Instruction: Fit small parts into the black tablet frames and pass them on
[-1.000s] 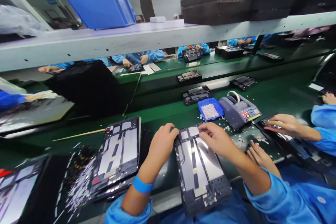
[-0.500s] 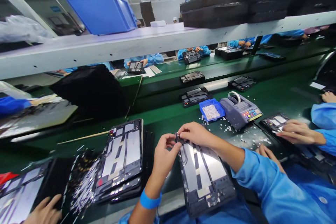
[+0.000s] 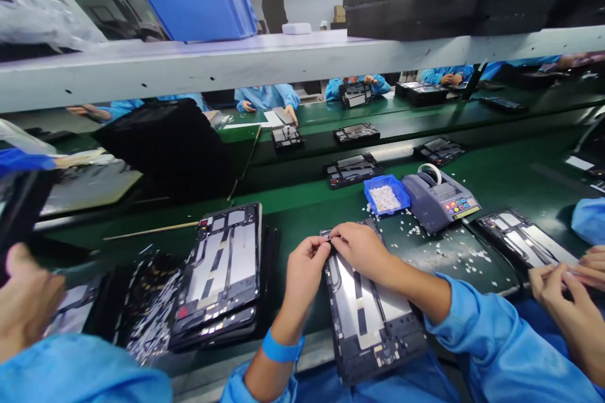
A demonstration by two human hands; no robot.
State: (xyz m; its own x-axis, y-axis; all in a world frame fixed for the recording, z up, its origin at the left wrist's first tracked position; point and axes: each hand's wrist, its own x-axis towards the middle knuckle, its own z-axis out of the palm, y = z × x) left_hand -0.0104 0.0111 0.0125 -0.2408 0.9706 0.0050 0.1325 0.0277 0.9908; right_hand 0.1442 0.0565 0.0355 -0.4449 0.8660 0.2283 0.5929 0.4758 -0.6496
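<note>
Both hands have closed in together at the far end of the tablet frame (image 3: 368, 308) since the earlier frame, where they were spread wider over it. Now the left hand (image 3: 305, 267) and right hand (image 3: 362, 249) meet at the frame's top edge, their fingers pinched together on a small part there that is too small to make out. That frame lies flat at the near edge of the green tabletop (image 3: 496, 176), its near end overhanging toward the person. Just to its left sits a stack of similar frames (image 3: 222, 277). Beyond the right hand stand a small blue tray (image 3: 386, 195) of white bits and a grey tape dispenser (image 3: 439, 200), with white scraps (image 3: 449, 250) scattered around. At the right edge, a co-worker's hands (image 3: 574, 289) hold something thin.
</note>
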